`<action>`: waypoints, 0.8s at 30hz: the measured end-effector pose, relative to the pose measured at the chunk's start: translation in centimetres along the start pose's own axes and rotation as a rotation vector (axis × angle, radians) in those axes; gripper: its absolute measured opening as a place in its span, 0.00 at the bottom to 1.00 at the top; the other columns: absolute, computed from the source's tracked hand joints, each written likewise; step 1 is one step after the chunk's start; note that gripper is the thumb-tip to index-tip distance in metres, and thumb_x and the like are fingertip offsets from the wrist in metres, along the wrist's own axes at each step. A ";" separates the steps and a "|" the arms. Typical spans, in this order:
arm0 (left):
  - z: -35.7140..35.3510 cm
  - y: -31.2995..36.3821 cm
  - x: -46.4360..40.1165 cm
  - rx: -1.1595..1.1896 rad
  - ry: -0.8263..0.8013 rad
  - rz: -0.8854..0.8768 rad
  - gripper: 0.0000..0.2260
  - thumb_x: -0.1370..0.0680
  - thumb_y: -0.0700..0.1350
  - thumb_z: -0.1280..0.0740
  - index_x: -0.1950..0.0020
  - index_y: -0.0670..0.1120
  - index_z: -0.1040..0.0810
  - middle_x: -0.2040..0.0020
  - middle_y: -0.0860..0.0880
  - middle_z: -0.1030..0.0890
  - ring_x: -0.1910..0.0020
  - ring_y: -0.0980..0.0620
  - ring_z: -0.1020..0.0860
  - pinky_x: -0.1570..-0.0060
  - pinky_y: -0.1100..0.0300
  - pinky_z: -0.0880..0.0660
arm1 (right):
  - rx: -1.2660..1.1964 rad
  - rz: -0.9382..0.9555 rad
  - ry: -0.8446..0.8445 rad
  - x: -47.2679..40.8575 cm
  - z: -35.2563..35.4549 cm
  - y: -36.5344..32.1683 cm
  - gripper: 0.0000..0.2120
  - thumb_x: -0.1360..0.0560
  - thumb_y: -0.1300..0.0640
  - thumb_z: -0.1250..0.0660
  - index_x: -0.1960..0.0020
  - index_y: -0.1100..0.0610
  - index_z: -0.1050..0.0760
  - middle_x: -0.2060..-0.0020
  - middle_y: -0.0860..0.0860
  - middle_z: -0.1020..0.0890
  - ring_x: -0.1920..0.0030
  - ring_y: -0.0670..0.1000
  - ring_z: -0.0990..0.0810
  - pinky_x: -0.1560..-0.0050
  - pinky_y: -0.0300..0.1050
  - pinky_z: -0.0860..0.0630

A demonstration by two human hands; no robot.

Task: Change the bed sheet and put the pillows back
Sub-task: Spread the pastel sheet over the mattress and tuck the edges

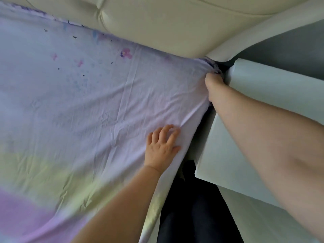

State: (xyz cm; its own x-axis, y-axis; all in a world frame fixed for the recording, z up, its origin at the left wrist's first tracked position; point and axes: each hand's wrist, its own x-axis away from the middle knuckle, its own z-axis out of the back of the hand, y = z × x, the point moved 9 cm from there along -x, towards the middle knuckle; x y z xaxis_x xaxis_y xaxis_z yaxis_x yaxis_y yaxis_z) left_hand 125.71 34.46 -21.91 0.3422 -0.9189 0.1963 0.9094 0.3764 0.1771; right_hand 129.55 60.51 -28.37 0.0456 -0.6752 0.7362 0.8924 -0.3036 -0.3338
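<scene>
One sheet [73, 106], pale lilac with pink blots, dark specks and yellow-green and pink bands toward the near side, spread over the bed and creased near the right edge. One padded cream headboard [157, 27] along the far edge, tufted. One white bedside cabinet [245, 109] just beside the right edge of the bed, close to the far right corner. Two hands, both bare-armed. Dark trouser legs [196, 207] in the gap between bed and cabinet. No pillows in view.

Left hand [163, 146] laid palm down on the sheet near the right edge, fingers slightly apart and gently bent, fingertips pressing into the cloth, thumb out toward the edge. Forearm stretched in from the near side, crossing the yellow-green band.

Right hand [214, 86] reached to the far right corner of the bed, pushed down between the mattress corner and the cabinet. Back of the hand up, fingers tucked out of sight into bunched sheet at the corner, where darker patterned cloth is gathered. Looks closed around that bunch, yet the fingers are hidden, so the grip cannot be told for certain. Right forearm running in from the lower right, passing over the cabinet top.

Sheet pulled taut from the corner, creases fanning out toward the left hand.
</scene>
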 end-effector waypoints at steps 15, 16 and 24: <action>4.2 -19.8 3.0 0.236 -0.210 0.653 0.28 0.20 0.53 0.42 0.23 0.57 0.51 0.21 0.53 0.56 0.23 0.46 0.53 0.27 0.46 0.46 | 0.557 0.981 -0.039 19.0 -14.5 -11.3 0.22 0.24 0.55 0.37 0.31 0.58 0.31 0.31 0.58 0.31 0.30 0.60 0.35 0.31 0.54 0.38; 4.7 -21.7 3.4 0.253 -0.220 0.688 0.29 0.20 0.53 0.41 0.23 0.58 0.52 0.21 0.54 0.57 0.23 0.45 0.54 0.28 0.45 0.45 | 0.566 0.991 -0.054 19.6 -15.3 -12.7 0.23 0.24 0.54 0.37 0.30 0.58 0.32 0.31 0.57 0.31 0.31 0.59 0.34 0.31 0.52 0.37; 6.5 -31.9 2.7 0.392 -0.315 0.814 0.37 0.23 0.56 0.36 0.23 0.58 0.58 0.22 0.56 0.62 0.23 0.45 0.58 0.30 0.41 0.40 | 0.693 1.088 -0.233 22.5 -23.3 -23.6 0.28 0.22 0.51 0.41 0.24 0.50 0.44 0.24 0.51 0.43 0.25 0.54 0.45 0.27 0.53 0.42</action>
State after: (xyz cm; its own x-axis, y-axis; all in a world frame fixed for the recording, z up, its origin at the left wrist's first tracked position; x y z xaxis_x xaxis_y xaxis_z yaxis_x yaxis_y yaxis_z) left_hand 96.05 20.68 -20.73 0.7032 -0.3059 0.6418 0.2575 0.9510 0.1712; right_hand 99.06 36.77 -17.64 0.8982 -0.2018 0.3906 0.3909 0.7732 -0.4994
